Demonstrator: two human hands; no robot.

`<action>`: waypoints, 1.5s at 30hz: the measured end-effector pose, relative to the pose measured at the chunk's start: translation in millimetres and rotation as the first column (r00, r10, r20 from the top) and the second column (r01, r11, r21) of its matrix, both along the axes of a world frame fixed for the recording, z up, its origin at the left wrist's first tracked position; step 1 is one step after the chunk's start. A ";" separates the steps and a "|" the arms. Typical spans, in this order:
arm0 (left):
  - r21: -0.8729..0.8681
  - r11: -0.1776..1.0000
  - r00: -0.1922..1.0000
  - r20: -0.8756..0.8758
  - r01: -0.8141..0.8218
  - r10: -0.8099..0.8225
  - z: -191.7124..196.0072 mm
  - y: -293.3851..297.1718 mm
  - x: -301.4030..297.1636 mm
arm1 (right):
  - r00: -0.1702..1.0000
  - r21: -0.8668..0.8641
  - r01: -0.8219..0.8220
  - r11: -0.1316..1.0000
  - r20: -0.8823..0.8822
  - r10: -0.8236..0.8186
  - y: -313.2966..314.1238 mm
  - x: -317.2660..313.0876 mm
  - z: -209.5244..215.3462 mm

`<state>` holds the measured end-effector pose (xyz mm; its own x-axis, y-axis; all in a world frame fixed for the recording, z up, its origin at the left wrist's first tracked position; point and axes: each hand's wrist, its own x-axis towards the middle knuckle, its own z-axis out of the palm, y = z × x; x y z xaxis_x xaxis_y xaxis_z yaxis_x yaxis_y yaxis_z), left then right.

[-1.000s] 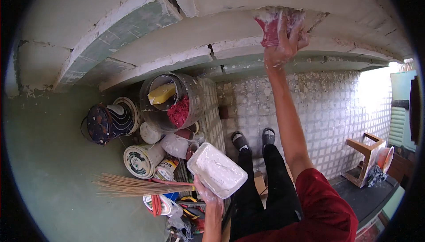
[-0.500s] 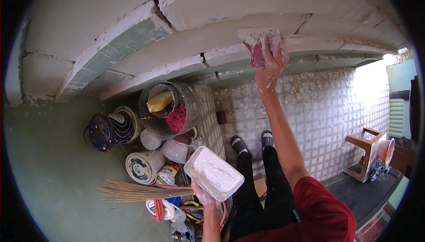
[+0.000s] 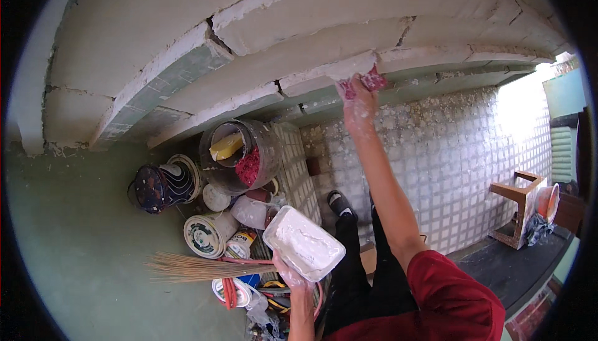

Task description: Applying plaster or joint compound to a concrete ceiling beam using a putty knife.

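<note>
My right hand point(image 3: 360, 105) is raised to the wall, its fingers closed round a red-handled putty knife point(image 3: 375, 80) smeared with white. The knife's pale blade lies against the whitish lower edge of the wall ledge point(image 3: 311, 78); my fingers hide part of the handle. Lower down, my left hand point(image 3: 289, 273) grips a white rectangular tub point(image 3: 332, 266) from beneath and the side. White paste point(image 3: 305, 241) coats the tub's inside. Both hands carry white smears.
At left stand a clear bucket point(image 3: 272, 169) with yellow and pink things, a dark-splashed bucket point(image 3: 149, 188), a white-lidded pail point(image 3: 204, 236) and a stick broom point(image 3: 187, 267). A brown stool point(image 3: 520, 201) sits on a dark bench point(image 3: 483, 270) at right. Cracks cross the wall.
My right hand and the putty knife have moved left and down, from the wall face to the ledge's edge. The tub stays in my left hand; the view has shifted slightly.
</note>
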<state>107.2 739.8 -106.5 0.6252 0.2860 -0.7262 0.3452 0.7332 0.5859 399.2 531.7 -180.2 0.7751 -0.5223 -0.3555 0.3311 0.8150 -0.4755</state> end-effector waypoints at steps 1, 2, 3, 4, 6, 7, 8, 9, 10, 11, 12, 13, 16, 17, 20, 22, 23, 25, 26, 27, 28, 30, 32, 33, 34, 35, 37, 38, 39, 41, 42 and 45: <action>0.006 1.000 1.000 0.004 0.001 -0.001 1.4 0.4 -0.5 | 0.999 0.039 0.040 0.998 -0.020 -0.040 6.6 7.8 2.3; 0.011 1.000 0.999 0.033 0.005 -0.006 2.3 1.6 -1.5 | 0.996 0.077 0.080 0.994 -0.044 -0.077 13.2 16.1 5.2; 0.012 1.000 0.998 0.064 0.013 -0.013 3.6 1.2 -1.3 | 0.980 0.070 0.122 0.990 -0.166 -0.109 13.4 27.2 15.9; 0.011 1.000 0.998 0.069 0.016 -0.017 6.6 -0.6 -0.7 | 0.981 0.070 0.125 0.990 -0.161 -0.112 8.5 35.4 22.0; 0.005 1.000 0.997 0.071 -0.008 0.007 14.3 -2.6 1.5 | 0.973 -0.110 0.201 0.973 -0.094 -0.211 4.8 45.8 37.9; 0.004 1.000 0.997 0.074 -0.006 0.006 16.3 -1.3 1.5 | 0.960 -0.193 0.252 0.948 -0.076 -0.271 2.1 45.8 44.0; -0.002 1.000 0.997 0.075 -0.013 0.013 19.2 1.3 0.0 | 0.961 -0.190 0.249 0.950 -0.074 -0.267 0.0 44.0 52.5; -0.008 1.000 0.997 0.074 -0.018 0.019 21.3 3.4 -1.0 | 0.969 -0.206 0.219 0.954 -0.072 -0.238 -4.1 41.3 60.3; -0.007 1.000 0.997 0.075 -0.021 0.021 22.2 5.3 -1.1 | 0.975 -0.222 0.188 0.957 -0.072 -0.209 -7.5 37.6 66.9; -0.009 1.000 0.996 0.083 -0.019 0.019 23.1 6.9 -1.6 | 0.975 -0.224 0.189 0.956 -0.071 -0.209 -10.0 29.9 72.5; -0.009 1.000 0.996 0.093 -0.017 0.018 23.0 7.4 -1.1 | 0.985 -0.192 0.172 0.966 0.016 -0.172 -10.3 20.5 75.3; -0.009 1.000 0.996 0.092 -0.018 0.019 24.2 6.7 -1.1 | 0.986 -0.160 0.150 0.976 0.103 -0.135 -10.4 11.0 77.4; 0.020 0.999 0.996 0.074 -0.047 0.045 28.4 7.2 -1.6 | 0.995 -0.213 0.093 0.973 0.056 -0.083 -20.9 -16.3 76.4; 0.003 0.999 0.996 0.085 -0.039 0.039 28.4 5.0 -3.2 | 0.995 -0.241 0.094 0.966 -0.001 -0.097 -33.6 -18.4 61.2; -0.016 1.000 0.995 0.097 -0.021 0.022 24.6 0.9 -5.1 | 0.970 -0.420 0.114 0.900 -0.149 -0.193 -49.3 1.6 17.9; -0.028 1.000 0.996 0.093 -0.003 0.006 22.2 -5.6 -6.8 | 0.950 -0.584 0.144 0.799 -0.145 -0.277 -58.5 23.4 -5.7; -0.021 1.000 0.996 0.089 0.001 0.001 21.0 -8.3 -6.8 | 0.929 -0.722 0.156 0.675 -0.126 -0.349 -59.0 29.7 -11.2; 0.022 1.000 0.996 0.083 -0.016 0.014 22.2 -0.5 -9.0 | 0.897 -0.806 0.054 0.590 -0.220 -0.383 -17.0 27.6 27.9; 0.021 1.000 0.997 0.083 -0.009 0.007 22.1 -1.5 -9.9 | 0.846 -0.883 -0.050 0.468 -0.286 -0.449 -2.7 25.0 47.3; 0.021 1.000 0.997 0.080 0.001 -0.003 22.0 -2.4 -10.8 | 0.843 -0.882 -0.048 0.468 -0.287 -0.454 10.2 24.0 51.8; 0.018 1.000 0.997 0.077 0.009 -0.010 22.0 -4.6 -10.7 | 0.854 -0.926 -0.133 0.353 -0.288 -0.433 20.4 23.2 54.3; 0.020 1.000 0.998 0.064 0.017 -0.018 23.1 -7.4 -10.0 | 0.861 -0.949 -0.216 0.232 -0.296 -0.412 27.8 21.6 49.9; 0.016 1.000 0.997 0.067 0.023 -0.024 21.9 -5.8 -11.8 | 0.930 -0.990 0.072 0.119 0.024 -0.366 31.5 20.1 39.7; 0.013 1.000 0.997 0.074 0.024 -0.025 21.0 -4.0 -12.3 | 0.949 -0.982 0.064 0.178 0.005 -0.314 26.5 14.2 35.0; 0.014 1.000 0.997 0.073 0.025 -0.026 19.8 -2.1 -12.3 | 0.949 -0.982 0.063 0.179 0.004 -0.315 17.0 8.4 30.3; 0.003 1.000 0.997 0.077 0.017 -0.017 18.6 0.5 -12.6 | 0.938 -0.969 0.009 0.246 -0.077 -0.338 5.7 1.8 28.5; -0.005 1.000 0.997 0.080 0.004 -0.003 17.0 4.1 -13.6 | 0.889 -0.929 -0.088 0.360 -0.236 -0.393 -21.8 -7.6 34.1; 0.007 1.000 0.998 0.067 0.007 -0.007 15.4 4.5 -14.4 | 0.844 -0.907 -0.129 0.401 -0.313 -0.435 -38.8 -8.5 39.2; 0.017 1.000 0.998 0.057 0.011 -0.012 13.3 3.6 -14.3 | 0.842 -0.909 -0.129 0.396 -0.312 -0.440 -52.0 -2.3 33.8; -0.004 1.000 0.998 0.064 0.016 -0.016 14.8 2.0 -14.5 | 0.852 -0.959 -0.078 0.274 -0.207 -0.482 -64.9 10.3 30.4; -0.020 1.000 0.997 0.072 0.018 -0.017 15.7 1.6 -15.0 | 0.852 -0.958 -0.081 0.274 -0.209 -0.481 -57.4 12.0 29.8; -0.019 1.000 0.998 0.067 0.007 -0.006 16.0 3.6 -15.8 | 0.898 -0.962 0.045 0.271 -0.079 -0.432 -6.3 24.5 26.2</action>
<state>91.5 743.3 -90.5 0.6747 0.2680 -0.6878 0.3105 0.7423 0.5938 423.7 525.4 -153.9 0.5175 -0.7822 0.3471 0.1267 -0.3311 -0.9350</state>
